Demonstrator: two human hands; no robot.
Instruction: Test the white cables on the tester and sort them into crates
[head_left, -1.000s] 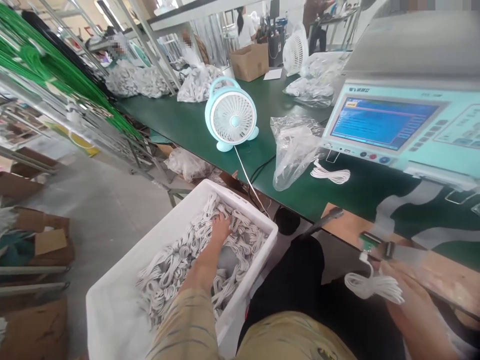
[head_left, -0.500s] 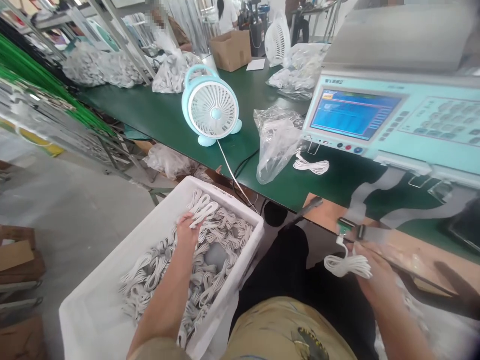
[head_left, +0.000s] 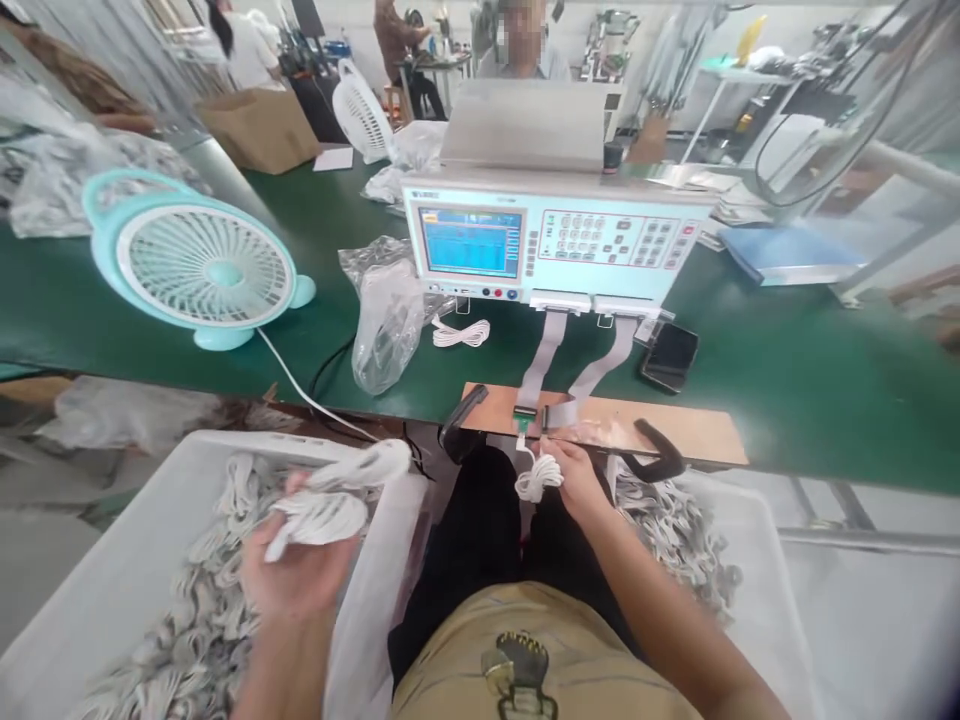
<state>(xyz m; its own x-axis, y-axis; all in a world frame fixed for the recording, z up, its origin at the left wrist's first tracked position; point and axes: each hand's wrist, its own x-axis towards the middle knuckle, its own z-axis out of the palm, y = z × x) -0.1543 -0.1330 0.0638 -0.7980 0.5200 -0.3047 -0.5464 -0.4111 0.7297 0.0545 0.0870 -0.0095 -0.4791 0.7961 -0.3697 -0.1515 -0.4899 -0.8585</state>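
Observation:
Over the left bin, my left hand (head_left: pixel 304 570) is closed around a bundled white cable (head_left: pixel 326 518), slightly blurred by motion. My right hand (head_left: pixel 574 475) grips a second coiled white cable (head_left: pixel 538 478) by the edge of the workbench. That cable's plug end meets a small green circuit board (head_left: pixel 523 424) on a wooden strip (head_left: pixel 697 425). Grey ribbon cables (head_left: pixel 541 365) run from there up to a light-blue tester (head_left: pixel 555 240) with a lit screen. Several bundled cables fill the white left bin (head_left: pixel 90 560).
A blue fan (head_left: pixel 210 265) stands on the green bench (head_left: pixel 787 400) at left. A plastic bag (head_left: pixel 386 320), a coiled cable (head_left: pixel 461 332) and a phone (head_left: pixel 670 357) lie before the tester. Another bin (head_left: pixel 757 560) of cables is at right. A person (head_left: pixel 525 50) sits behind the tester.
My view has turned right toward the tester. My left hand has lifted a cable bundle up from the left bin. My right hand still holds its cable at the green board.

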